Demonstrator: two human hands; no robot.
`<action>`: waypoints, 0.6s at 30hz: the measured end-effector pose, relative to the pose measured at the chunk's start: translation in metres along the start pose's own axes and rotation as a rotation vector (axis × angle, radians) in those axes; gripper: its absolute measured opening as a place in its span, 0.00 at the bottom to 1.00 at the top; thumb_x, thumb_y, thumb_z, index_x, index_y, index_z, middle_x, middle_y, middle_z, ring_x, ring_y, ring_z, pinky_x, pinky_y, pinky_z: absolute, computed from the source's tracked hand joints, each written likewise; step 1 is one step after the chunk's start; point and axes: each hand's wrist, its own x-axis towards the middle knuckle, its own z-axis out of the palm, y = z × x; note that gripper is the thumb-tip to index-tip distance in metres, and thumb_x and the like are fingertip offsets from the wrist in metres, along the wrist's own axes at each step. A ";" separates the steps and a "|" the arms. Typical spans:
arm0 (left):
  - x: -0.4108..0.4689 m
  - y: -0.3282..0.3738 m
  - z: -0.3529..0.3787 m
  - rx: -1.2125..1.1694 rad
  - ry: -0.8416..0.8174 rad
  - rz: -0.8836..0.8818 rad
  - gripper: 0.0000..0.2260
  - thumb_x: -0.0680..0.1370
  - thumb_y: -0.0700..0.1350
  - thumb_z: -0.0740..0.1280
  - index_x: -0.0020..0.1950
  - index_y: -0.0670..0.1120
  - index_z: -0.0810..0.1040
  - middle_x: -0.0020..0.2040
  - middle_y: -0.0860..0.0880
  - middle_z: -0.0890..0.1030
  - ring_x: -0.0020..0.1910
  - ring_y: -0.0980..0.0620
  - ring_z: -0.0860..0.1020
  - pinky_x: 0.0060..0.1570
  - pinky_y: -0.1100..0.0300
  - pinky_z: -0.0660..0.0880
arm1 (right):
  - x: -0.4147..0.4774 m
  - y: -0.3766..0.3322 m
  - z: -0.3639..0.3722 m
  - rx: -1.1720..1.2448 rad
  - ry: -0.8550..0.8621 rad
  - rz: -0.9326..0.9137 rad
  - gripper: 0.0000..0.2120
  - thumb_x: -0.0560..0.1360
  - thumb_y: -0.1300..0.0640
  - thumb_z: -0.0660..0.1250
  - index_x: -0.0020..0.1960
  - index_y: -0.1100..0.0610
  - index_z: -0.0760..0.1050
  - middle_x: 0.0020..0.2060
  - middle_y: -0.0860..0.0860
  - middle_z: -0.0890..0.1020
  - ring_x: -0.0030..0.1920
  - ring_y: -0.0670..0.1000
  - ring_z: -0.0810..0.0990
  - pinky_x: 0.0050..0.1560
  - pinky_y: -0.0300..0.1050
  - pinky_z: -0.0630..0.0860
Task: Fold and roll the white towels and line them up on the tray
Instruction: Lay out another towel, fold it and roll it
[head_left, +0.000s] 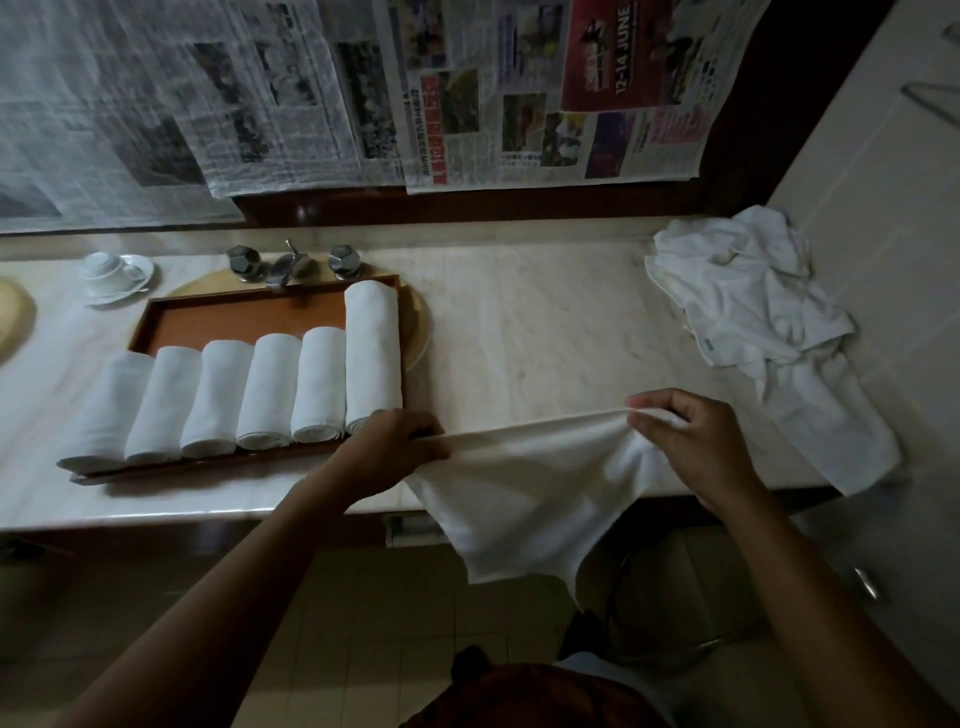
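Hanging off the front edge of the worktop (519, 322), the white towel (530, 499) is stretched by its upper hem between both hands. Its lower half droops toward the floor, one corner trailing lower than the other. The left hand (389, 449) has its fingers (426, 441) curled over the hem, just in front of the tray's near right corner. The right hand (696, 447) pinches the other end between thumb and fingertips, and the cloth is bunched there.

The step in hand looks like spreading this towel for its first fold. To do it well, the right pinch should probably slide out to the true corner. The hem should then be drawn taut and level, and the cloth laid flat on the bare worktop to the right of the tray, so the folded edges meet square.

Beyond the left hand, the tray (156, 317) carries six rolled towels (265, 395) side by side, the rightmost reaching further back than the rest. A fold width matched to the five shorter rolls would keep the row even. Free room appears only behind those five.

Further right, a pile (753, 306) of unfolded towels lies against the wall. Behind the tray stand the taps (285, 265) and a cup and saucer (111, 273), with newspapers (311, 93) hung above.
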 end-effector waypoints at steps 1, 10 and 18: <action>-0.002 -0.007 0.004 0.014 -0.001 -0.012 0.09 0.80 0.52 0.72 0.40 0.56 0.79 0.39 0.53 0.81 0.37 0.60 0.78 0.37 0.64 0.74 | -0.001 0.009 0.000 -0.020 -0.009 0.017 0.07 0.74 0.57 0.77 0.48 0.46 0.85 0.45 0.41 0.87 0.51 0.44 0.84 0.55 0.48 0.80; 0.008 -0.039 0.033 0.023 0.001 -0.088 0.05 0.77 0.48 0.76 0.48 0.46 0.86 0.41 0.54 0.85 0.39 0.60 0.81 0.41 0.60 0.78 | 0.002 0.047 -0.018 -0.382 -0.075 0.106 0.06 0.72 0.50 0.80 0.41 0.46 0.83 0.37 0.41 0.85 0.43 0.44 0.82 0.39 0.39 0.73; 0.070 -0.022 0.040 -0.005 0.216 -0.180 0.07 0.83 0.41 0.67 0.55 0.42 0.84 0.46 0.49 0.82 0.44 0.52 0.79 0.41 0.64 0.71 | 0.083 0.065 -0.022 -0.551 -0.010 0.006 0.03 0.77 0.60 0.73 0.48 0.53 0.85 0.43 0.50 0.86 0.45 0.51 0.82 0.47 0.42 0.73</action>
